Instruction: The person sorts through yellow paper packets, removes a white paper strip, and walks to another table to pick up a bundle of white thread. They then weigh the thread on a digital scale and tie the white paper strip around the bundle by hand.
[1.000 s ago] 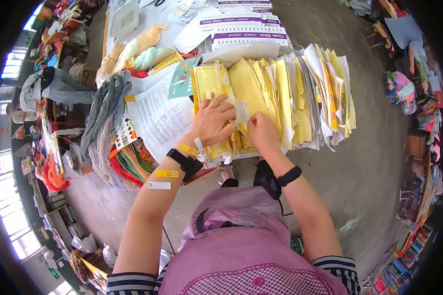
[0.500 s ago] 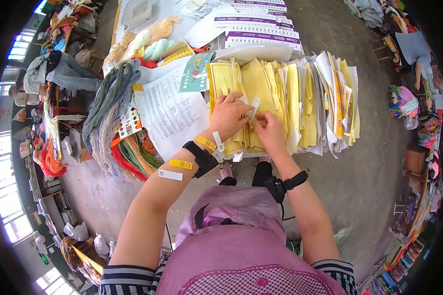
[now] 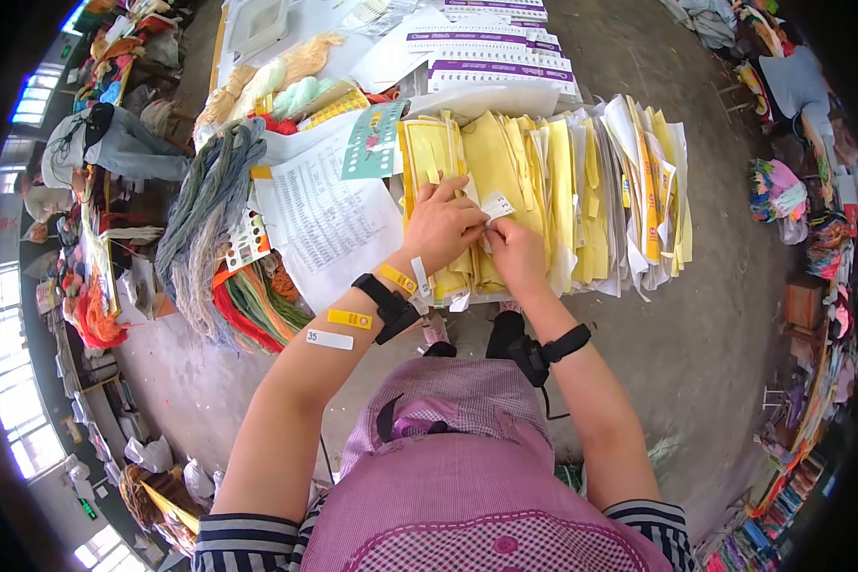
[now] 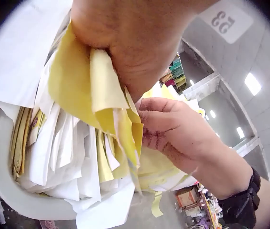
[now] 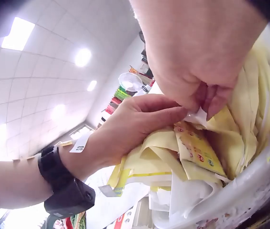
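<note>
A small white printed label point(image 3: 497, 204) stands up between my hands, above a row of yellow paper envelopes point(image 3: 492, 157). My left hand point(image 3: 442, 225) pinches its lower end at thumb and forefinger, while other fingers rest over the envelopes at the left. Against it, my right hand point(image 3: 519, 255) pinches the label from the other side with bent fingers. In the right wrist view a white scrap of the label point(image 5: 199, 117) shows where both sets of fingertips meet. The left wrist view shows folded yellow paper point(image 4: 70, 78) beneath the left hand; the label is hidden there.
The envelopes stand in a white bin point(image 5: 261, 183). Printed sheets point(image 3: 329, 214), a green punched card point(image 3: 373, 140) and grey-blue yarn point(image 3: 200, 200) lie left. Purple-and-white cards point(image 3: 500, 74) are stacked behind. Yellow point(image 3: 350, 318) and white stickers point(image 3: 330, 339) cling to my left forearm.
The label has risen from flat under my left fingers to upright, then tilted. My right hand has gone from a curled fist over the envelopes to pinching at the label beside the left fingertips.
</note>
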`<state>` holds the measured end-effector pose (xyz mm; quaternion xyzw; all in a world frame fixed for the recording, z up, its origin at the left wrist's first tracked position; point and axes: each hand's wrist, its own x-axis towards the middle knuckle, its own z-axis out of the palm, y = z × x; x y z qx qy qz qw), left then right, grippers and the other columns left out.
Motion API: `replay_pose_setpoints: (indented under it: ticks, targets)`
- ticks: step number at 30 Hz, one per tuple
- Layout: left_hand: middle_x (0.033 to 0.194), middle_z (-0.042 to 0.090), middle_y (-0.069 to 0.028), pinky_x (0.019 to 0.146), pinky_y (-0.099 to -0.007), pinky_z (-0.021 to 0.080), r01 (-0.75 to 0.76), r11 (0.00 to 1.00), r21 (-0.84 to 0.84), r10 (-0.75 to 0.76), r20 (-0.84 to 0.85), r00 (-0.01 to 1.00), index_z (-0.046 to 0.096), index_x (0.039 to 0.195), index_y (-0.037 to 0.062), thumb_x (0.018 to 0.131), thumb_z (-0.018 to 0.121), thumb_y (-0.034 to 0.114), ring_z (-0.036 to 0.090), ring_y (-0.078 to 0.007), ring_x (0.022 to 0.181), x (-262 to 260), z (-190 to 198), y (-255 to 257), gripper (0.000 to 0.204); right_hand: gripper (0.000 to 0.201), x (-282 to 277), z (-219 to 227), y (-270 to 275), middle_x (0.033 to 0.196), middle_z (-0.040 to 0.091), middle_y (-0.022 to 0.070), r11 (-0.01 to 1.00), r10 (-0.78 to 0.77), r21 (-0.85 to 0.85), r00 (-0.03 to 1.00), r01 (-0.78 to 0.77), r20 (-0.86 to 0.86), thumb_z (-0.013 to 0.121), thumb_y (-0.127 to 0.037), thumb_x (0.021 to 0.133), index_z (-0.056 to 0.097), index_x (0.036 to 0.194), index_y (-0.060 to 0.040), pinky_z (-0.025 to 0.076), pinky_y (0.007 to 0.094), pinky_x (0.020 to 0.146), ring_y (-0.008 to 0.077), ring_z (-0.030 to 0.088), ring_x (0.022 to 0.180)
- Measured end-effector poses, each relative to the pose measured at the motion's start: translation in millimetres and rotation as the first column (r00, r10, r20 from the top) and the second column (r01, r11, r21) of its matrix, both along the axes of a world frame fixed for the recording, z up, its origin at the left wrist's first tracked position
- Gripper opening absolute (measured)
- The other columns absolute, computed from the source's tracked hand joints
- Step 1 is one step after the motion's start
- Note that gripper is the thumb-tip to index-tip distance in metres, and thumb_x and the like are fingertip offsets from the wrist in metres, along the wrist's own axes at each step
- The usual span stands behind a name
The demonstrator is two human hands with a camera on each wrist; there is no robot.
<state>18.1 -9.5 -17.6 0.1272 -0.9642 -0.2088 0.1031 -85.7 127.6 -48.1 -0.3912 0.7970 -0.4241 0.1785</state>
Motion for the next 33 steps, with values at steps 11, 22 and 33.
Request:
replay_pose_setpoints:
  ticks: [11,22,33]
  targets:
    - [0.138,0.054,-0.0028,0.102,-0.0481,0.034,-0.009,0.997,0.078,0.008,0.009,1.000,0.058,0.126,0.0159,0.086,0.061,0.009,0.045,-0.0278,0.133,-2.9,0.8,-3.0,0.041,0.009,-9.0,49.9,16.5,0.079,0.060,0.0162,0.985,-0.156,-0.101,0.974,0.141,-0.161,0.062,-0.009,0.088,0.057,0.087,-0.0013,0.047,0.0437,0.064,0.0368,0.059,0.071]
    - [0.146,0.045,-0.0148,0.113,-0.0387,0.034,0.018,0.911,0.411,0.005,-0.054,0.999,0.048,0.136,0.0074,0.085,0.048,-0.009,0.041,-0.0338,0.137,-13.8,8.1,-15.5,0.054,0.013,-21.5,48.3,44.5,0.075,0.062,0.0132,0.889,-0.230,-0.279,0.881,0.363,0.413,0.060,-0.012,0.095,0.057,0.094,0.0001,0.048,0.0353,0.057,0.0193,0.061,0.062]
    - [0.120,0.067,-0.0050,0.101,-0.0415,0.041,0.056,0.869,0.491,0.007,-0.126,0.992,0.072,0.102,0.0110,0.079,0.079,0.020,0.056,-0.0301,0.124,-13.9,9.6,-8.5,0.025,0.009,-4.6,42.8,11.9,0.074,0.063,0.0164,0.997,0.000,0.078,0.985,0.014,-0.172,0.059,-0.015,0.088,0.060,0.084,-0.0068,0.048,0.0494,0.062,0.0385,0.064,0.072]
